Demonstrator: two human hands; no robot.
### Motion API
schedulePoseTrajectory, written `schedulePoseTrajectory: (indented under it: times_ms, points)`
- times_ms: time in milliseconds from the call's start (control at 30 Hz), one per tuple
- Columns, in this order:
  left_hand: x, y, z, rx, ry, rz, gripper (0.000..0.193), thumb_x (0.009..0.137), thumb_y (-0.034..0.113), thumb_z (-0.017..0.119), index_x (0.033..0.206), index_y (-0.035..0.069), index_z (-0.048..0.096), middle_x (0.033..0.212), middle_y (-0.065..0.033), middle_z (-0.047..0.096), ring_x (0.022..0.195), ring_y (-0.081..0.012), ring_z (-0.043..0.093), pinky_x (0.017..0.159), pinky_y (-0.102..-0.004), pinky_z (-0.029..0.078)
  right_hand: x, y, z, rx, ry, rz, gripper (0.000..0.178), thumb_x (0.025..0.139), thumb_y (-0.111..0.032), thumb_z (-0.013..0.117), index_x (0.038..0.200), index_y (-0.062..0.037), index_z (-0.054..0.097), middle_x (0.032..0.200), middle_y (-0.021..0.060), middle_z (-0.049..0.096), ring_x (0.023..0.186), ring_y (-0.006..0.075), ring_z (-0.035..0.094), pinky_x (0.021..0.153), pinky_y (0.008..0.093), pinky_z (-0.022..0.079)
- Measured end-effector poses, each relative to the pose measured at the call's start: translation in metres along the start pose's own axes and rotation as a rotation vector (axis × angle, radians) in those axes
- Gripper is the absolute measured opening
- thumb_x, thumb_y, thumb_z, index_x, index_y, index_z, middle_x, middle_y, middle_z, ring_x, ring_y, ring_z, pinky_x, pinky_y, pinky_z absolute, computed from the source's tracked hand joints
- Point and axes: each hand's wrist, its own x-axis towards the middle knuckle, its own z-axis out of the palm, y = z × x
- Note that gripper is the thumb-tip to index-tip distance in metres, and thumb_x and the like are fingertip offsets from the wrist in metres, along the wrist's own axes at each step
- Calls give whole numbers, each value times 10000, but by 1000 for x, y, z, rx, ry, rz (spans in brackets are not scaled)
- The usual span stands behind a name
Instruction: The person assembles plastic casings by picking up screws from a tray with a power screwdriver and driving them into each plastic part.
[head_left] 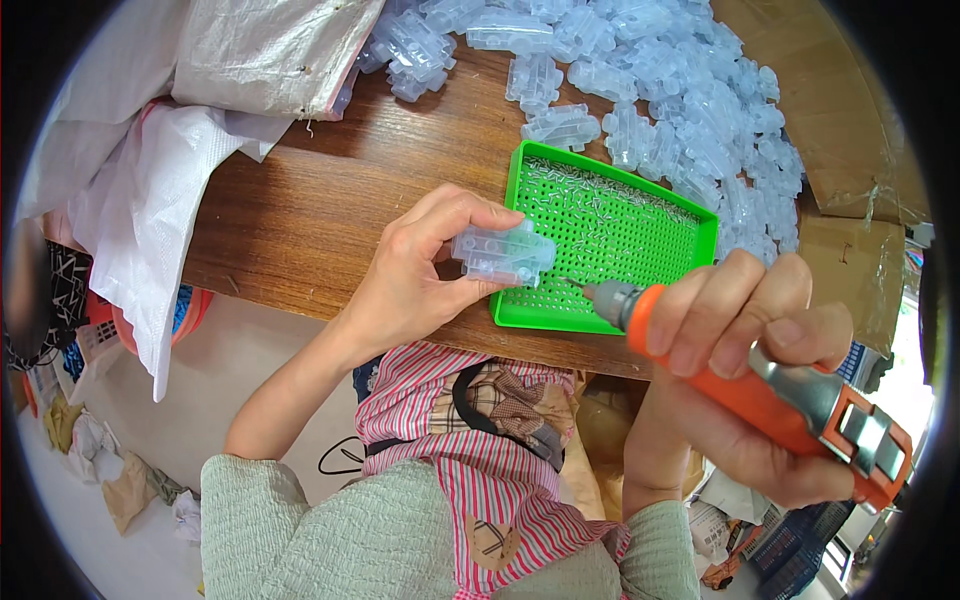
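Left hand (415,265) pinches clear plastic part (495,255) over bench (280,230), its fingers at nine o'clock, long axis roughly nine-to-three. Green tray (540,318) sits at three o'clock. Orange screwdriver (745,398) points toward ten, tip just off part's four o'clock. Right hand (750,350) clenches driver, farther out.

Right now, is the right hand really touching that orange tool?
Touching: the head view shows the right hand with its fingers wrapped around the body of the orange tool.
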Motion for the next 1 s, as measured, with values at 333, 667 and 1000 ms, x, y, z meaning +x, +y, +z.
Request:
schedulePoseTrajectory:
  times_ms: [333, 667, 1000]
  points:
    - [2, 59, -14, -118, 198, -118, 402, 723, 4, 692, 1108, 34, 580, 1004, -93, 602, 926, -199, 614, 673, -293, 499, -4, 12, -24, 145, 1, -137, 756, 803, -683, 576, 1090, 15, 534, 801, 82, 448, 624, 184, 488, 519, 327, 440]
    - [12, 34, -4, 678, -72, 267, 590, 739, 40, 678, 1311, 82, 540, 1098, -133, 596, 969, -296, 582, 878, -384, 465, -7, 9, -22, 139, 104, -139, 747, 803, -670, 585, 1073, 26, 543, 773, 82, 443, 608, 185, 489, 498, 324, 438]
    - [-3, 16, 15, -948, -151, -102, 446, 822, -64, 584, 1157, 104, 342, 1349, -202, 455, 1283, -304, 460, 1041, -432, 424, -8, 4, -5, 165, 298, -296, 632, 779, -631, 645, 968, -41, 521, 738, 50, 448, 518, 141, 469, 407, 254, 433]
